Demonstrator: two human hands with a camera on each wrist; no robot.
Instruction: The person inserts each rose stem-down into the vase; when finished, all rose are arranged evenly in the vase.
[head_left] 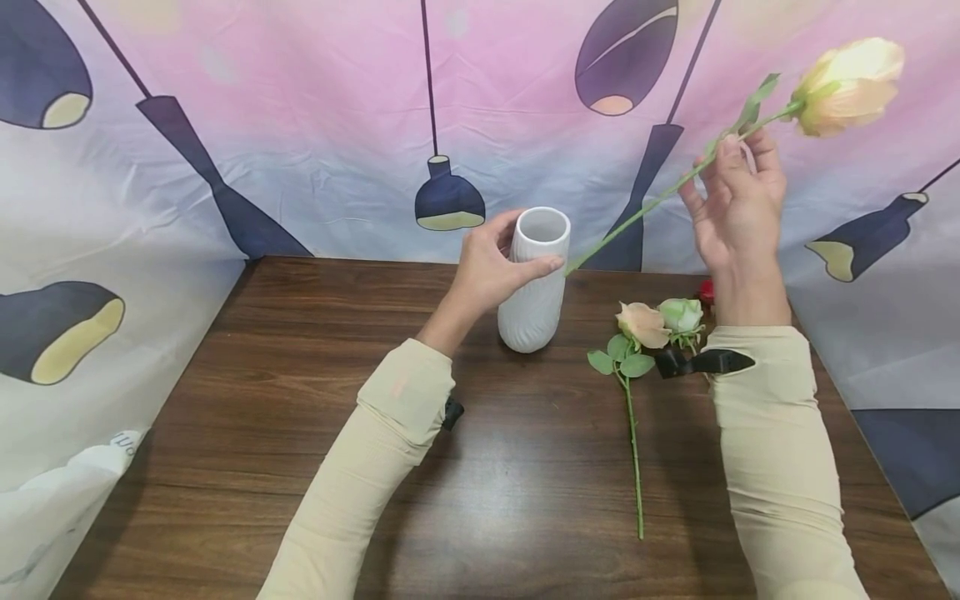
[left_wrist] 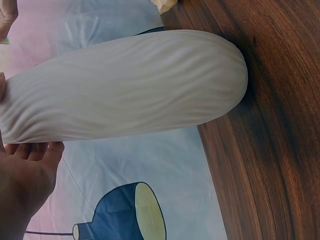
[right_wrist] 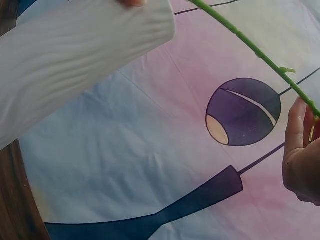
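A white ridged vase (head_left: 531, 304) stands upright toward the back of the wooden table. My left hand (head_left: 491, 262) grips it near the rim, thumb across the front and fingers behind; the left wrist view shows the fingertips along the side of the vase (left_wrist: 130, 85). Up at the right, my right hand (head_left: 738, 196) pinches the stem of a long peach rose (head_left: 847, 87) just below its bloom. The green stem (right_wrist: 255, 47) slants down left, and its lower end passes beside the vase in the head view, partly hidden there.
On the table right of the vase lie a peach rose (head_left: 642, 325) with leaves and a long stem, and a pale green-white rose (head_left: 681, 315). A red bloom (head_left: 707, 291) shows partly behind the right wrist. A printed cloth (head_left: 337, 192) hangs behind the table (head_left: 300, 400).
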